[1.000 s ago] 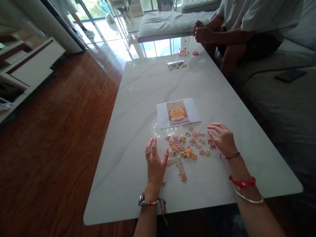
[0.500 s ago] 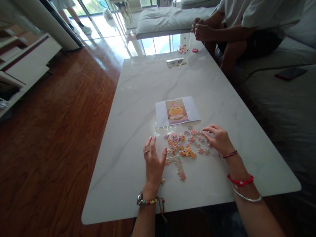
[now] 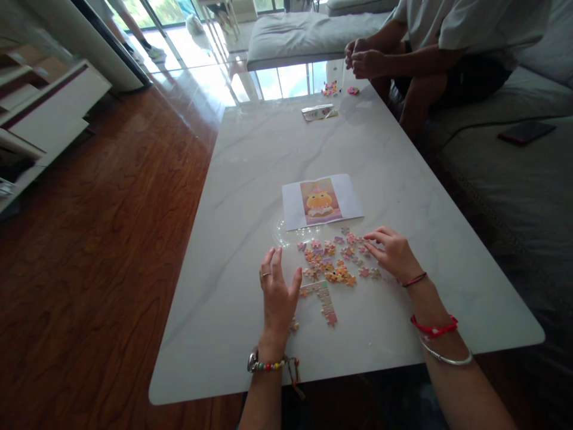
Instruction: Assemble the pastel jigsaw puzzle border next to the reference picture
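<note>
Loose jigsaw puzzle pieces [image 3: 320, 257], mostly orange, pink and purple, lie in a spread on the white table. Just below them, a joined strip of puzzle pieces [image 3: 328, 303] forms a corner shape. My left hand [image 3: 280, 292] rests left of this strip, fingers spread and nothing seen in them; it partly hides the strip's left end and a few pieces beside the wrist. At the right edge of the spread, my right hand [image 3: 391, 254] reaches in with thumb and fingers apart, fingertips close to small pink pieces [image 3: 351, 238]. Whether they touch one is too small to tell.
A printed picture sheet [image 3: 322, 202] of an orange cartoon figure lies beyond the pieces. Farther back are a shiny packet [image 3: 319, 112], small colourful bits [image 3: 330, 89] and a pink item [image 3: 353, 91]. A person [image 3: 403, 57] sits on the sofa at the right, hands together.
My right hand has shifted slightly left, its thumb now closer to the loose pieces. The left hand stays in place.
</note>
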`<state>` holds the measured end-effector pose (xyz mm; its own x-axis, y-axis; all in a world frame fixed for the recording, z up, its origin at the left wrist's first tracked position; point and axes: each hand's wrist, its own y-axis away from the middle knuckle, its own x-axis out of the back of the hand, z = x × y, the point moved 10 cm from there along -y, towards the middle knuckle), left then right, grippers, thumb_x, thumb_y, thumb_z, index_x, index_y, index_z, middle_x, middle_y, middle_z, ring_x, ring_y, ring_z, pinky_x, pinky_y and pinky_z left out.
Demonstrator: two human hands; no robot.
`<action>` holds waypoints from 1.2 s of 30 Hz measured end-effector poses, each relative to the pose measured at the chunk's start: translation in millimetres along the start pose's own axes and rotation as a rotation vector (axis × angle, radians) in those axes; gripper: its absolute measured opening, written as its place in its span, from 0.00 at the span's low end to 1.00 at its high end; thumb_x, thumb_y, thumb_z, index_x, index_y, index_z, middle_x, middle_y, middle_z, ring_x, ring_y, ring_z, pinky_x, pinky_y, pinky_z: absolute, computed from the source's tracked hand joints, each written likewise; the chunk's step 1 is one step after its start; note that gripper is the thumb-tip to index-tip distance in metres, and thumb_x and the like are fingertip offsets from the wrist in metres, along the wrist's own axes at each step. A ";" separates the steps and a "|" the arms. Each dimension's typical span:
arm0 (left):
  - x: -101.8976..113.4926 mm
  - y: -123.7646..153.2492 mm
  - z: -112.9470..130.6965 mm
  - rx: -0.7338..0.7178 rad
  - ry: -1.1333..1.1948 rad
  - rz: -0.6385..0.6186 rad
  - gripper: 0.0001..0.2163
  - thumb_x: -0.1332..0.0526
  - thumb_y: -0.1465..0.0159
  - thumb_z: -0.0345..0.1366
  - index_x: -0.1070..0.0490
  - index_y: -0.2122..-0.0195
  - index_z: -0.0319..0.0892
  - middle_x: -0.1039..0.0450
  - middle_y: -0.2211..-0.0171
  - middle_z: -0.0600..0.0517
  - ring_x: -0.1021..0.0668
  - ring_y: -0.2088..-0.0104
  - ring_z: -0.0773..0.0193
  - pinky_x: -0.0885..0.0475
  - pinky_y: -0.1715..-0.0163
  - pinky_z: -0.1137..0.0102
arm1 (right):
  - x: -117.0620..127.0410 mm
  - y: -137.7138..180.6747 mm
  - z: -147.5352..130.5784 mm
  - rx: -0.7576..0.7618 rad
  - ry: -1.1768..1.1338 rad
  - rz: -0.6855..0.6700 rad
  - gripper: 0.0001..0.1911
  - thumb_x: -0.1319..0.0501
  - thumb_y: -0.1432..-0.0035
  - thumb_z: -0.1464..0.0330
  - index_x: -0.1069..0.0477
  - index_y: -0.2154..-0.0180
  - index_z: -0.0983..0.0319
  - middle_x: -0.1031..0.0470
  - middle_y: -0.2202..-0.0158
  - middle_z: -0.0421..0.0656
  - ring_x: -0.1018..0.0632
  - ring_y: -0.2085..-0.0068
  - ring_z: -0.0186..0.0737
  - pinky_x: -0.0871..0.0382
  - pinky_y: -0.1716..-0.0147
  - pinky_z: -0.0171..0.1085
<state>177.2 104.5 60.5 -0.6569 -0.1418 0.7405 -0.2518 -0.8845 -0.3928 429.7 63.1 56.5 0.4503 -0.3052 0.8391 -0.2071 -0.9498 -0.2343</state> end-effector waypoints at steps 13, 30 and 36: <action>2.1 1.3 -0.8 0.003 0.006 0.001 0.25 0.44 0.42 0.39 0.48 0.44 0.40 0.43 0.47 0.40 0.40 0.45 0.54 0.43 0.46 0.55 | -10.4 1.6 1.9 -0.005 0.035 -0.032 0.09 0.46 0.47 0.67 0.29 0.66 0.61 0.29 0.66 0.44 0.28 0.65 0.38 0.35 0.64 0.36; 1.4 1.2 -0.5 0.007 0.013 0.001 0.25 0.44 0.42 0.39 0.48 0.45 0.40 0.43 0.48 0.40 0.39 0.45 0.54 0.43 0.46 0.56 | -12.8 0.8 1.3 -0.005 0.021 -0.055 0.09 0.46 0.46 0.68 0.29 0.65 0.61 0.29 0.67 0.44 0.28 0.64 0.38 0.35 0.63 0.36; -0.8 0.2 -1.1 -0.005 -0.003 0.004 0.25 0.44 0.42 0.39 0.48 0.45 0.38 0.42 0.48 0.39 0.39 0.45 0.54 0.43 0.46 0.57 | -11.9 -0.4 0.8 0.001 0.005 -0.042 0.09 0.46 0.46 0.68 0.29 0.65 0.62 0.29 0.66 0.44 0.28 0.65 0.38 0.35 0.63 0.36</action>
<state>176.9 104.8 59.2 -0.6557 -0.1471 0.7406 -0.2526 -0.8816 -0.3988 425.1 67.1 46.2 0.4543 -0.2650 0.8505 -0.1874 -0.9618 -0.1996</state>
